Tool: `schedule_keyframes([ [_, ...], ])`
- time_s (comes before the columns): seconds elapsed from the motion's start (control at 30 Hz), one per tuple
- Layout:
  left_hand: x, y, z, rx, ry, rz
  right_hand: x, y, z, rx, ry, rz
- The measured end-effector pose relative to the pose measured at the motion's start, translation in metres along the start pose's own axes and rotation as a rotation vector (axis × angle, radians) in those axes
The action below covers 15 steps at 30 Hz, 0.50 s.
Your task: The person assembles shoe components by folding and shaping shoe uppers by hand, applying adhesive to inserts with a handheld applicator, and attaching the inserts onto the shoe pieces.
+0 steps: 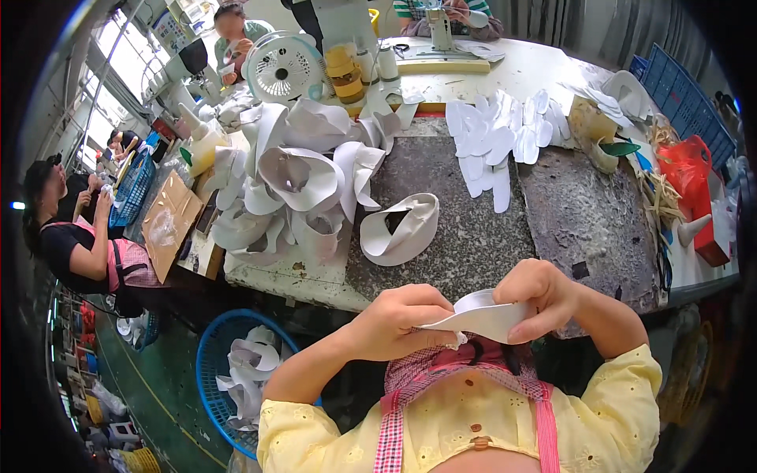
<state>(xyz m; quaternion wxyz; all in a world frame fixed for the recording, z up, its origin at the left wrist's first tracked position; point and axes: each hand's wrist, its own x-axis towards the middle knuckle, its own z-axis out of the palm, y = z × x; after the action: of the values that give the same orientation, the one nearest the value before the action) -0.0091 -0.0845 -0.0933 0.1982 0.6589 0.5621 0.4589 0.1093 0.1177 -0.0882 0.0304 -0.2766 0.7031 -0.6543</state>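
Held up in front of my chest is a white shoe upper, curved into an open loop. My left hand grips its left end, the thumb and fingers pinching the edge. At the other end my right hand has its fingers over the rim and its thumb on the outer face. Another white shoe upper lies alone on the speckled dark board just beyond my hands. Left of it rises a heap of similar white uppers. Flat white sole-shaped pieces are spread at the board's far side.
A blue basket with more uppers stands on the floor at left. A glue-crusted board and a pot are at right, near a red bag. A fan and a yellow-brown jar stand behind. Other people sit around.
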Motion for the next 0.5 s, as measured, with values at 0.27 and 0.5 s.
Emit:
schedule_keyframes([
  [0.27,-0.0024,-0.0019,0.0035,0.04,0.015,0.006,-0.0034,0.0036,-0.0004,-0.073,0.018,-0.003],
  [0.5,-0.0021,-0.0011,0.0055,0.043,-0.002,-0.016,-0.006,0.0077,0.0003,-0.176,0.038,-0.056],
])
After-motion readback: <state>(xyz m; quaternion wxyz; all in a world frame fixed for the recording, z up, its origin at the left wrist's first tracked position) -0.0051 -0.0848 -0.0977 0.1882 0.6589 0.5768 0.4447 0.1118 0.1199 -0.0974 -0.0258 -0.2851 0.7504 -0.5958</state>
